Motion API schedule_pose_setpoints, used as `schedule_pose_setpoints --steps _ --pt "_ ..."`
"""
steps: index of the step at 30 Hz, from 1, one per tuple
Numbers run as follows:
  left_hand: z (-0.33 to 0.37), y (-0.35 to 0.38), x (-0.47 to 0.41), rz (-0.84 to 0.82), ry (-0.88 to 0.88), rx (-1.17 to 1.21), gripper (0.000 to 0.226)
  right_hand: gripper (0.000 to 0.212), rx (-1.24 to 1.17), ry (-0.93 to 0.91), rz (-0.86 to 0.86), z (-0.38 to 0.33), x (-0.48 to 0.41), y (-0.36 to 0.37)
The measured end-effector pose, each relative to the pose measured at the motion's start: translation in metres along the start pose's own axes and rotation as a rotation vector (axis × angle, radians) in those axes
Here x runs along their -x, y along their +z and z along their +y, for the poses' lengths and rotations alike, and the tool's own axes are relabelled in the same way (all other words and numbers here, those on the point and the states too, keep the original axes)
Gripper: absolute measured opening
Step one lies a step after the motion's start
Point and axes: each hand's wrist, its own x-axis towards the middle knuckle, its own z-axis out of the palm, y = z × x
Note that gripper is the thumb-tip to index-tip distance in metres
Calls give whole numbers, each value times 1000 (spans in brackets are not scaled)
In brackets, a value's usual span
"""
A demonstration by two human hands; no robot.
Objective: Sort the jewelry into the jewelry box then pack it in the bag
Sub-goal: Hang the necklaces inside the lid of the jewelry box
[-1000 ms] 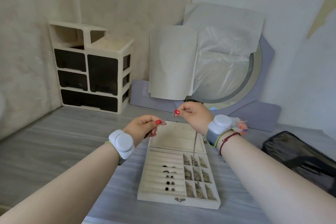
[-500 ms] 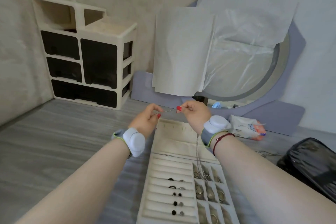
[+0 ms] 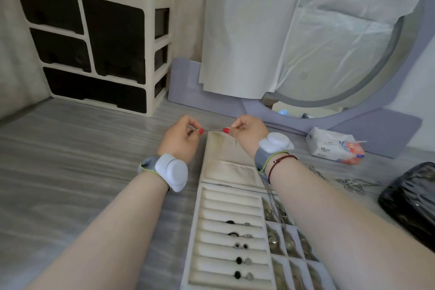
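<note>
We pinch the necklace chain (image 3: 213, 130) between left hand (image 3: 180, 140) and right hand (image 3: 247, 130), thumb and forefinger closed on it, the held stretch running straight from grip to grip. Its slack drops beneath the right hand toward the open jewelry box (image 3: 229, 170) just below, so the right hand is nearer.

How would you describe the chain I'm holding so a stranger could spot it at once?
Find the open cream jewelry box on the grey table. Above its open lid, the left hand and right hand pinch a thin silver chain between them. Unlike the loose chains lying near the black bag, it is held taut in the air.
</note>
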Motion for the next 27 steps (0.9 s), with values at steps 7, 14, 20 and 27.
schedule_pose_setpoints --steps 7,14,20,27 --pt "-15 3 -6 -38 8 -162 8 24 -37 78 67 9 -7 17" --pt "-17 6 -5 -68 13 -233 8 34 109 84 16 15 -12 22" --pt "-16 7 -3 -100 44 -314 13 28 198 95 -6 16 -15 25" --pt "-14 4 -2 -129 84 -388 10 31 290 49 -53 16 -16 24"
